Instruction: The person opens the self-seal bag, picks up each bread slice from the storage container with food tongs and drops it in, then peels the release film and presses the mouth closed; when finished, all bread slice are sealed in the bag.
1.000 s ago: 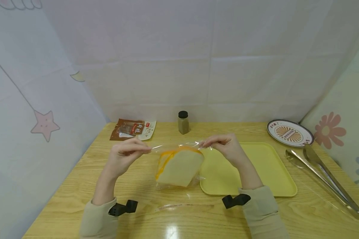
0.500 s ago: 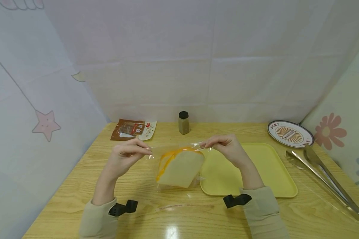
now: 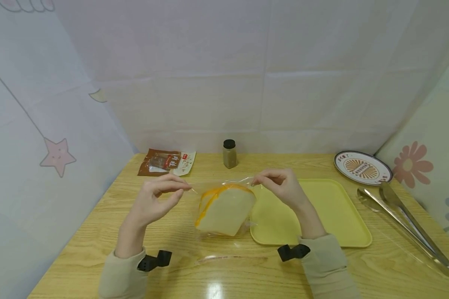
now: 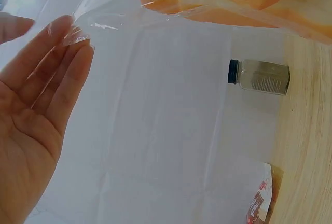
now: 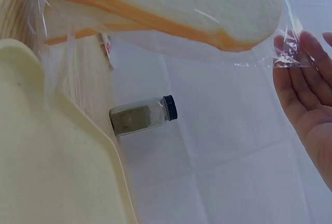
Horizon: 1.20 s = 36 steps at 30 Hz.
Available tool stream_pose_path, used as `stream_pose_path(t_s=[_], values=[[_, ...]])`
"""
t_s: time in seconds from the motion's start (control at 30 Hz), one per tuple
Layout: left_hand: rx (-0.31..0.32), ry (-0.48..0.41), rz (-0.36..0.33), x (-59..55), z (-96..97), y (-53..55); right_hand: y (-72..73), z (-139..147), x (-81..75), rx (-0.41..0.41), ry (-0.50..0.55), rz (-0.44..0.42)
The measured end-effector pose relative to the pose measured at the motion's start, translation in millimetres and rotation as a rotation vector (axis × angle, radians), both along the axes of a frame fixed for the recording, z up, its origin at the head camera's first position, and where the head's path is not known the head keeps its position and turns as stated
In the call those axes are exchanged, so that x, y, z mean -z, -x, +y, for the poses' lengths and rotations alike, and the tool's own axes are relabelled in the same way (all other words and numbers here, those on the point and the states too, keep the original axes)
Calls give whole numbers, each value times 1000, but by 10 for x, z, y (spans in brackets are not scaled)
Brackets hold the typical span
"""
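A clear plastic bag (image 3: 224,183) with slices of bread (image 3: 228,209) inside is held up over the table between both hands. The bread has pale faces and orange-brown crusts. My left hand (image 3: 159,199) has its fingertips at the bag's upper left corner; the left wrist view shows the thumb (image 4: 15,27) apart from fairly straight fingers. At the upper right corner is my right hand (image 3: 284,187). In the right wrist view its fingers (image 5: 311,76) extend to the film, and the thumb tip shows apart from them at the frame's edge.
A yellow tray (image 3: 333,207) lies right of the bag, partly under the right forearm. Metal tongs (image 3: 408,224) and a patterned plate (image 3: 363,167) are farther right. At the back stand a black-capped spice jar (image 3: 230,155) and, left of it, flat brown-and-white packets (image 3: 164,162).
My left thumb has dropped away from the fingers, and the right thumb has drawn back from the bag's corner. The bag and bread stay nearly in place.
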<state>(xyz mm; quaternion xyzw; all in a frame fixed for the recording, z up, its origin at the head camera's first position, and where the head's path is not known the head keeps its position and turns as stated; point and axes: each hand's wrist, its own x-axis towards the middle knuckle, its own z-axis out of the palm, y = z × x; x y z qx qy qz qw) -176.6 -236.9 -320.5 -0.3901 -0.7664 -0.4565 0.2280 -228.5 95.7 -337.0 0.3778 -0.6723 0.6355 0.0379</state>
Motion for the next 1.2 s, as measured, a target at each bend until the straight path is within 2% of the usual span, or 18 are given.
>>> stream_pose_path(t_s=[0.1,0.2,0.23,0.43,0.6,0.87,0.93,1.2], values=[[-74,14,37,-14,38,5,-19,-58,-13,104,-64,-51],[-151,15,34,-11,67,19,-27,-95,-20,156,-115,-96],[-171,8,12,-8,76,17,-31,-99,-26,164,-127,-109],[-270,-96,-229,-17,106,-1,-23,-81,-39,152,-102,-173],[-313,-116,-313,-50,109,0,-20,-84,-57,173,-88,-208],[-328,-55,-552,-21,52,4,-21,-79,-40,157,-67,-296],[-315,-66,-565,-9,31,8,-18,-68,-39,163,-77,-300],[-232,-182,-542,11,51,39,2,-20,-39,174,-116,-295]])
